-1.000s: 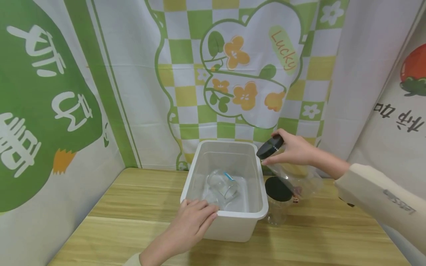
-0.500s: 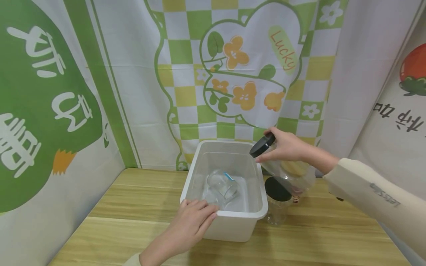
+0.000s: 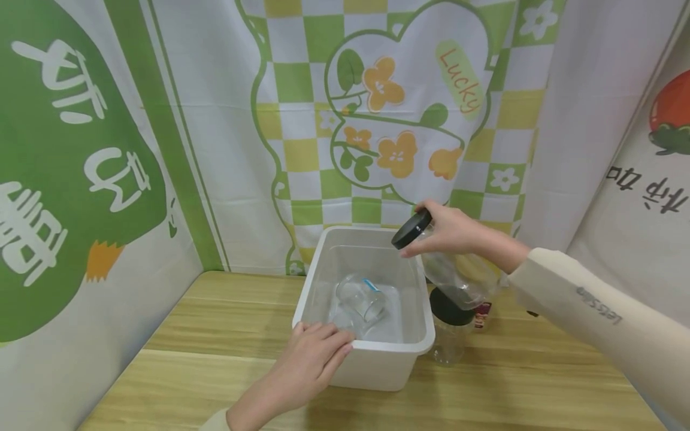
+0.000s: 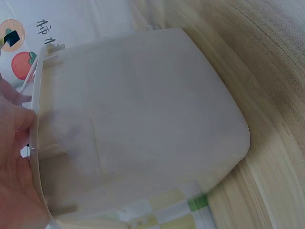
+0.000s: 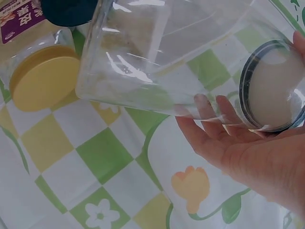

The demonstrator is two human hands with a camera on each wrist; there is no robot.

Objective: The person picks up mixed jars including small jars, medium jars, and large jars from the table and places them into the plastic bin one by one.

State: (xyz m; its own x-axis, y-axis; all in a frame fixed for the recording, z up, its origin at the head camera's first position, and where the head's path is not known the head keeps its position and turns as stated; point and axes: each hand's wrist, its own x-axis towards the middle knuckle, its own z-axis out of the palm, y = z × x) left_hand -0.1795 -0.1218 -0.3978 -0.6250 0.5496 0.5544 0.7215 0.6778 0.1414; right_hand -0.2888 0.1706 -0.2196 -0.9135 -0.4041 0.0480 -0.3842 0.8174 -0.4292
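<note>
My right hand (image 3: 453, 230) grips a large clear jar (image 3: 458, 281) near its black lid (image 3: 412, 228). The jar is tilted, lid end up and to the left, beside the right rim of a white plastic bin (image 3: 377, 346). In the right wrist view, the fingers (image 5: 205, 126) curl against the see-through wall of the jar (image 5: 143, 62). My left hand (image 3: 309, 365) holds the bin's near rim, its fingers bent over the edge; the left wrist view shows the bin's outer wall (image 4: 138, 114). A clear jar (image 3: 358, 299) with a blue label lies on its side inside the bin.
Right of the bin stands another clear jar with a black lid (image 3: 448, 305), partly behind the held jar. A yellow-lidded jar (image 5: 45, 78) with a purple label is near it in the right wrist view. Wooden tabletop (image 3: 215, 335) lies underneath; printed curtains hang behind.
My right hand has carried the tilted jar leftward and slightly up, toward the bin's right rim. The left hand and the bin have stayed in place.
</note>
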